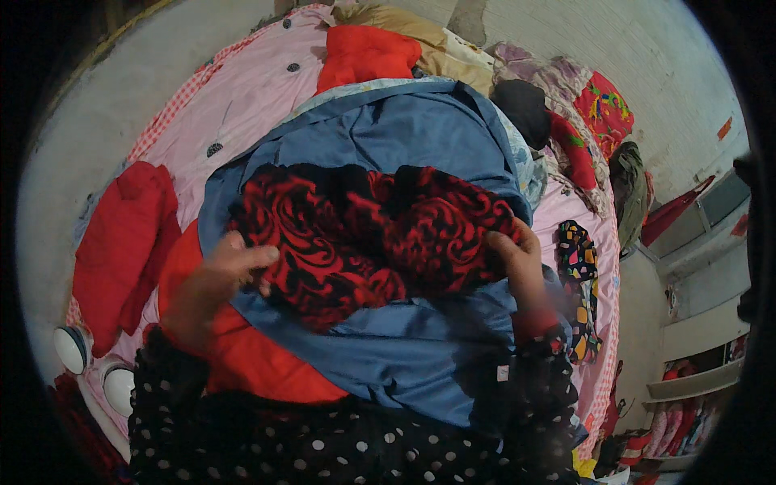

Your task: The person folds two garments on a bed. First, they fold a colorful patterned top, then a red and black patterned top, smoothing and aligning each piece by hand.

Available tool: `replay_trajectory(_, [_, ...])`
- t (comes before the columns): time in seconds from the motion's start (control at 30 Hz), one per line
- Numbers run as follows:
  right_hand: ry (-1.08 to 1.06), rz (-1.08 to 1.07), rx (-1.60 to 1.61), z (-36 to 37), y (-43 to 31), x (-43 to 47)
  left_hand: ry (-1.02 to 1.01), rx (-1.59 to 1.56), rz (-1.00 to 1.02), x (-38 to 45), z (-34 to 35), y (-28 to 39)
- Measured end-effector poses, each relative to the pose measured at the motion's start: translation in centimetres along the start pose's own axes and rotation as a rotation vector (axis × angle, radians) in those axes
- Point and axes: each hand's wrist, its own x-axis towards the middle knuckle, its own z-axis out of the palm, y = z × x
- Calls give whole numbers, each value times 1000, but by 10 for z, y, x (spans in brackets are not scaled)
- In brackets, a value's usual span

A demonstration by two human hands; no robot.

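A black fabric with red swirls [339,242] is spread between my two hands, above a blue cloth [388,133]. My left hand [239,260] is at the left edge of the patterned fabric, blurred, with the thumb on top. At the right edge, my right hand [518,248] pinches the fabric between thumb and fingers. The blue cloth lies bunched over a bright red cloth [267,357], which shows at the lower left. A small white label is on the blue cloth near my right sleeve.
A pink bedsheet [242,103] with a checked border lies underneath. Around it are a red garment [124,254], a red cushion [367,54], a black cloth [520,112], a multicoloured patterned cloth [579,291] and two white bowl-like objects [71,350]. Shelves [697,382] with folded fabrics stand at the right.
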Motion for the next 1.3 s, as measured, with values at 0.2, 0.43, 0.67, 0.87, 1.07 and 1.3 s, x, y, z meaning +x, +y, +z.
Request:
replay_trajectory(0.2, [88,229,583,-13,-37,43,31,-55,555,67,-29,87])
replay_trajectory(0.43, [53,-178,754,-26,-107,93,-443,-294,650,144,-62,220])
replay_trajectory(0.67, [130,15,432,-44,-25,18,-313,-267,283,131,-48,86])
replay_trajectory(0.87, [186,345,57,-46,52,-41,-181,-422,-35,104,-55,-45])
replay_trajectory(1.07, [415,-67,-286,-52,29,3,254,-66,286,111,-56,2])
replay_trajectory(1.3, [372,-170,-590,-22,31,57,249,382,223,152,-17,28])
